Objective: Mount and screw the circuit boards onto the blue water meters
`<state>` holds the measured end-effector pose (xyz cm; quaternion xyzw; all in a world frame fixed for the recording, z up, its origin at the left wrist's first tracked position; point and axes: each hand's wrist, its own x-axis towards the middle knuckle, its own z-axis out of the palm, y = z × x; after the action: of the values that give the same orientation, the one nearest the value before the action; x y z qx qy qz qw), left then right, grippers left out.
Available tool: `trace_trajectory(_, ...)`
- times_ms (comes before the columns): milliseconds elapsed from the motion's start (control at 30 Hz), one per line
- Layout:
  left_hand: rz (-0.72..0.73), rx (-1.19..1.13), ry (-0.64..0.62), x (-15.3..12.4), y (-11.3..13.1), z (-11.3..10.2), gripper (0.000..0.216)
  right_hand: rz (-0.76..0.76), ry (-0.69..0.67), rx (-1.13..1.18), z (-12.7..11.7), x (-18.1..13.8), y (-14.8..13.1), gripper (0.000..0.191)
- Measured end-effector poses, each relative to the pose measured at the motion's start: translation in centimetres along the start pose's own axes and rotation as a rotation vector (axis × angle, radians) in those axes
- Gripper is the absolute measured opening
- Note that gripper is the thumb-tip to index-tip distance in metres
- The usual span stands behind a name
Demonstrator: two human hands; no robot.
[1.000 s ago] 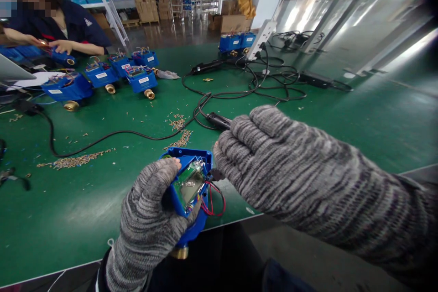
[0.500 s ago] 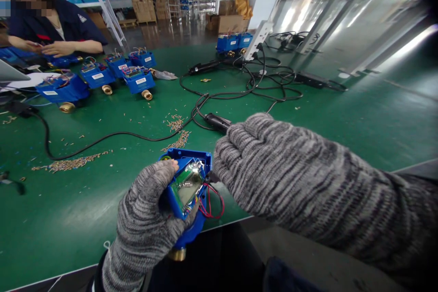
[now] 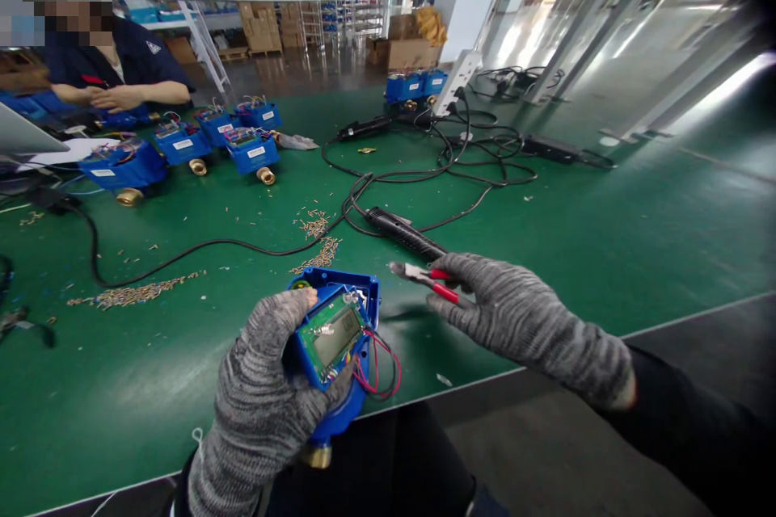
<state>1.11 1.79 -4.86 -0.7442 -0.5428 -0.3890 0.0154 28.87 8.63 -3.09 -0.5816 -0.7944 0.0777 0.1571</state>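
Note:
My left hand (image 3: 272,396), in a grey knitted glove with a bare thumb tip, is wrapped round a blue water meter (image 3: 339,420). The meter's housing is uncovered and holds a green circuit board (image 3: 305,338) with a small display (image 3: 337,337). Red and black wires (image 3: 377,363) loop out at its right side, and a brass fitting (image 3: 319,456) sticks out below. To the right, my gloved right hand (image 3: 506,303) has its fingers round the red handles of a pair of pliers (image 3: 418,273). Their jaws point left, apart from the meter, low over the green table.
A black electric screwdriver (image 3: 406,233) lies just beyond my right hand, its cable looping across the green table (image 3: 575,250). Small screws (image 3: 139,291) lie in loose piles. Several blue meters (image 3: 251,152) stand at the back left, near a co-worker (image 3: 121,69). A white power strip (image 3: 456,83) leans behind.
My right hand has moved away from the meter to the right and lower, bringing the pliers into clear view. The left hand still holds the meter in nearly the same place.

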Motion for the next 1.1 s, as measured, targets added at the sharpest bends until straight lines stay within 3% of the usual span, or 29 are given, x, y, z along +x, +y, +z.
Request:
trace_trajectory(133, -0.088, -0.073, -0.037, -0.5, -0.1, 0.1, 0.056, -0.113, 0.312, 0.024, 0.1, -0.9, 1.0, 0.031)
trace_trajectory(200, -0.127, -0.095, -0.055, -0.7, -0.2, 0.2, 0.057, -0.083, 0.366, 0.065, 0.6, -1.3, 1.6, 0.036)
trace_trajectory(233, -0.135, -0.095, -0.053, -0.7, -0.2, 0.2, 0.057, -0.049, 0.323, 0.033, 1.1, -1.6, 2.0, 0.037)
trace_trajectory(333, -0.112, -0.066, -0.020, -0.7, -0.3, 0.2, 0.056, 0.051, -0.076, -0.155, 2.6, -2.4, 3.2, 0.033)
trace_trajectory(367, -0.097, -0.057, -0.010, -0.7, -0.3, 0.2, 0.055, 0.056, -0.154, -0.204, 2.8, -2.7, 3.5, 0.031)
trace_trajectory(400, -0.081, -0.052, -0.002, -0.6, -0.2, 0.2, 0.054, 0.044, -0.153, -0.226, 2.9, -3.1, 3.7, 0.029)
trace_trajectory(500, -0.048, -0.050, 0.001, -0.3, 0.1, 0.0, 0.054, -0.054, 0.118, -0.119, 2.2, -4.0, 3.3, 0.030)
trace_trajectory(567, -0.029, -0.040, 0.005, -0.2, 0.4, -0.1, 0.054, -0.127, 0.194, 0.000, 1.3, -4.4, 2.2, 0.031)
trace_trajectory(700, 0.044, 0.018, 0.031, 0.0, 1.0, -0.4, 0.054, -0.238, 0.173, 0.030, -0.2, -4.5, -0.8, 0.031)
trace_trajectory(800, 0.090, 0.054, 0.028, -0.1, 1.1, -0.6, 0.054, -0.242, 0.144, 0.035, -0.5, -4.3, -2.4, 0.028)
trace_trajectory(1100, 0.175, 0.109, 0.028, 0.3, 1.4, -0.8, 0.048, -0.231, 0.115, -0.097, -0.6, -4.0, -3.4, 0.030)
